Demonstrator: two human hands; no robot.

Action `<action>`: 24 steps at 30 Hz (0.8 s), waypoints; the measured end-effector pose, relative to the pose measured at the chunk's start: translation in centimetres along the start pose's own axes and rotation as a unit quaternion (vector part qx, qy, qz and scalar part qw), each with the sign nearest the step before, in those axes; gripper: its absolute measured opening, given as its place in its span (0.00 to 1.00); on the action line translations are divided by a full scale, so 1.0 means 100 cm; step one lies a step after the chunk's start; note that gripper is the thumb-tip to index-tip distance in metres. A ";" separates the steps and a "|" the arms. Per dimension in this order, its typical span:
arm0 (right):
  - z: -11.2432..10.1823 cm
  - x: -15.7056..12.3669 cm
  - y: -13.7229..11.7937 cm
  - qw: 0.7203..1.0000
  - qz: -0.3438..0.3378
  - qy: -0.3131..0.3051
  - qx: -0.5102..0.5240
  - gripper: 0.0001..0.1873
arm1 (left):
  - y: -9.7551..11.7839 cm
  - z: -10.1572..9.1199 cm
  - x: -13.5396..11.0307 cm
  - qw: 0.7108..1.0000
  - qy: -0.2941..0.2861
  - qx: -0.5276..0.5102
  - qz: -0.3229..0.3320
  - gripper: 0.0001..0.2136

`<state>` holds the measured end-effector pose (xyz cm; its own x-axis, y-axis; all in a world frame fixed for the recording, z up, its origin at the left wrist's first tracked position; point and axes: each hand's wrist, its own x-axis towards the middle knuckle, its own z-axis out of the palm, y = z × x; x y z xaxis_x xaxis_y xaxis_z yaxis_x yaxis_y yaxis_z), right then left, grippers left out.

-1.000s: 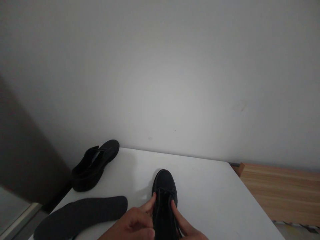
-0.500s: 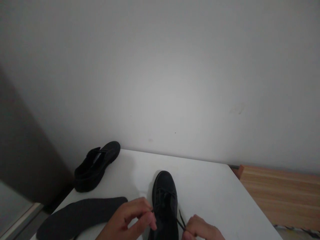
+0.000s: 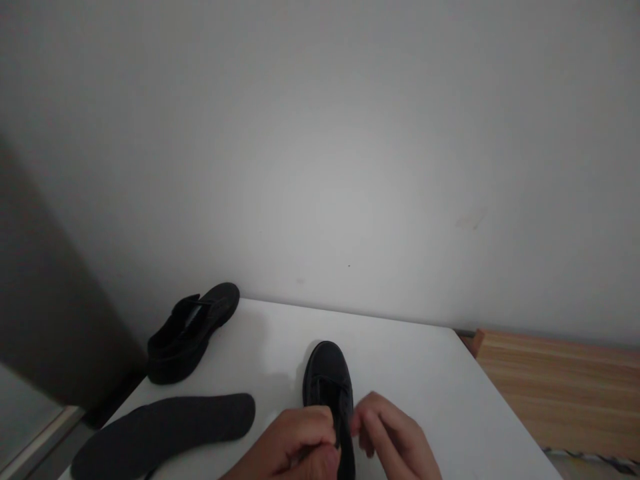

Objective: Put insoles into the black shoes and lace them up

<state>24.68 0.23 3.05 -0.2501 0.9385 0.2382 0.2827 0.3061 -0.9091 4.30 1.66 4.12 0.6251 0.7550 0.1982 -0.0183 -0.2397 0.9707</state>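
A black lace-up shoe [image 3: 327, 363] lies on the white table with its toe pointing away from me. Over its opening, my left hand [image 3: 305, 443] is closed with thumb and forefinger pressed together; what they pinch is too dark to make out. My right hand [image 3: 393, 433] is at the shoe's right side, its fingers bent and the fingertips against the edge of the opening. Whether a lace is between those fingertips cannot be seen. My hands hide the middle of the shoe, and the frame cuts off its heel.
A second black shoe [image 3: 193, 337] rests at the table's back left corner, by the wall. A dark grey insole [image 3: 170, 427] lies flat to the left of my left hand. The white table [image 3: 415, 373] meets a pale wall [image 3: 350, 167]; a wooden surface [image 3: 560, 387] is beyond its right edge.
My left hand has moved right, over the shoe's opening. My right hand has come up against the shoe's side, and the lace it pinched out to the right no longer shows.
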 end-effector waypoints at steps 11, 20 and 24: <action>0.013 0.029 0.008 0.996 -0.007 0.026 0.081 0.18 | 0.013 -0.013 0.011 0.998 0.011 -0.064 0.014 0.27; -0.016 0.041 0.059 0.909 0.058 0.235 0.341 0.19 | -0.059 -0.063 0.014 0.966 0.221 -0.136 -0.016 0.07; -0.026 0.039 0.079 0.871 0.075 0.282 0.395 0.22 | -0.076 -0.064 0.011 0.957 0.251 -0.139 -0.037 0.08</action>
<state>28.31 6.70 -2.29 0.2918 0.9561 0.0251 -0.5075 0.1770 -0.8433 0.14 8.21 -2.13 0.1810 0.9784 0.0998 -0.2379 -0.0549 0.9697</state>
